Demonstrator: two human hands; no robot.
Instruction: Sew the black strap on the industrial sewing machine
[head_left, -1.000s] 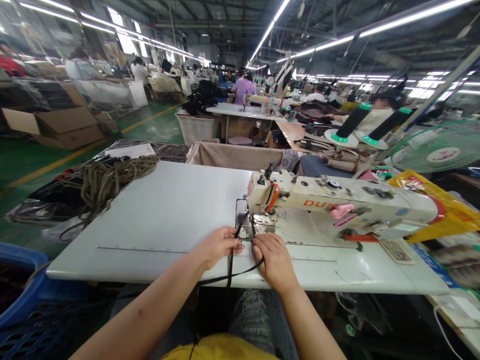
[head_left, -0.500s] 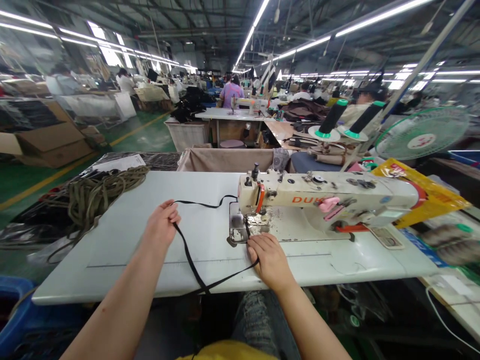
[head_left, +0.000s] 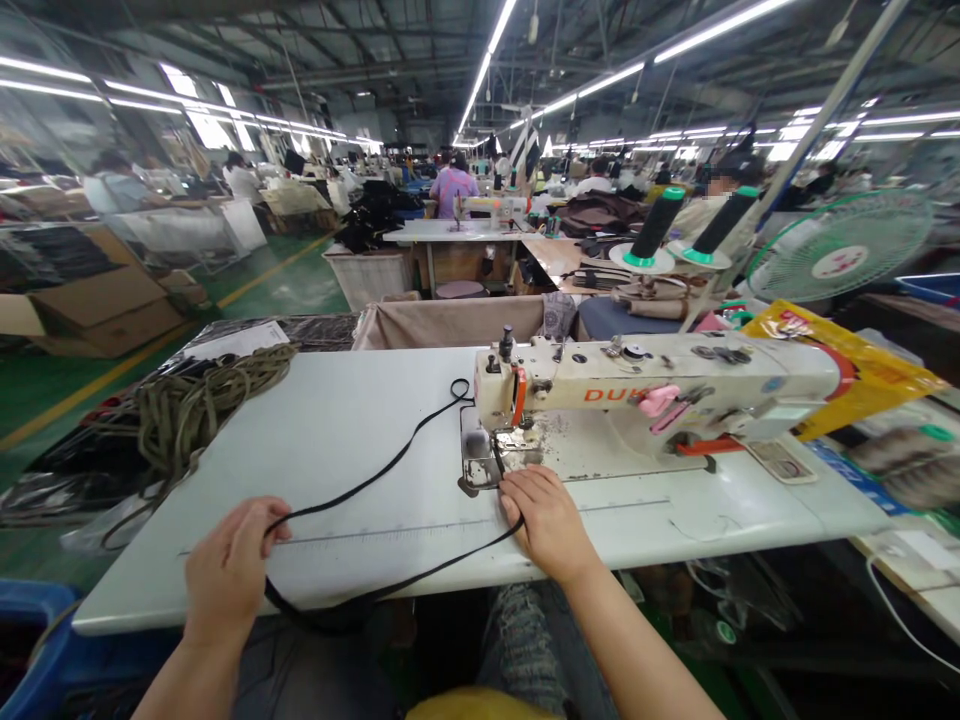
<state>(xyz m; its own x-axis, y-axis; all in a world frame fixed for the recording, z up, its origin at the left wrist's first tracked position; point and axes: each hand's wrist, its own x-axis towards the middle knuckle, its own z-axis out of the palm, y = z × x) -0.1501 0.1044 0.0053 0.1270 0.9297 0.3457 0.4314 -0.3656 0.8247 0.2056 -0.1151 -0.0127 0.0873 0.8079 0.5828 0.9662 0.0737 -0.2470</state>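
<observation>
Since half a second ago the left hand (head_left: 229, 570) has drawn back from the middle of the white sewing table (head_left: 337, 430) to its near left edge, pulling the black strap (head_left: 367, 482) out into a longer line. The fingers are curled shut around the strap, which runs from that fist diagonally away to the right, ending in a small loop just left of the sewing machine (head_left: 645, 390) head. A second run of the strap drops off the near table edge below the left hand and sweeps back up to the right hand (head_left: 546, 522).

The right hand has stayed just in front of the machine's needle plate (head_left: 480, 462), lying palm down with the fingers close together and pressing the strap flat to the table; whether they pinch it I cannot tell.

A tangle of olive cord (head_left: 187, 405) lies at the far left corner of the table. Behind the machine stand two black thread cones (head_left: 656, 225), with a green-rimmed fan (head_left: 844, 250) to the far right and a yellow bag (head_left: 862, 375) beside the machine's right end.
</observation>
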